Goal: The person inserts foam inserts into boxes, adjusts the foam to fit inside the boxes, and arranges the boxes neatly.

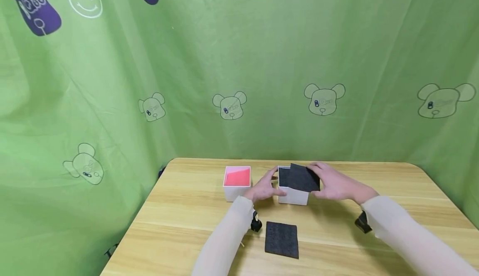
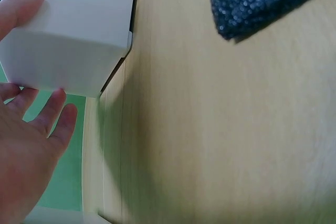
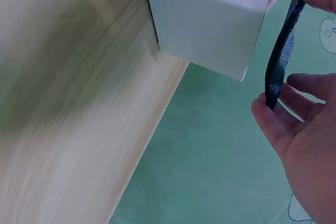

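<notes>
Over the open top of a white box, my right hand holds a thin black foam sheet, tilted above the rim. In the right wrist view the thumb and fingers pinch opposite edges of that sheet, which bows slightly. My left hand steadies the box from its left side, thumb on the near face and fingers toward the back; its thumb shows on the white wall in the left wrist view. Dark material fills the visible part of the box's opening; the sheet hides the rest.
A second white box with a pink-red sheet inside stands left of my left hand. Another black foam square lies flat on the wooden table, nearer to me. A green printed curtain hangs behind the table.
</notes>
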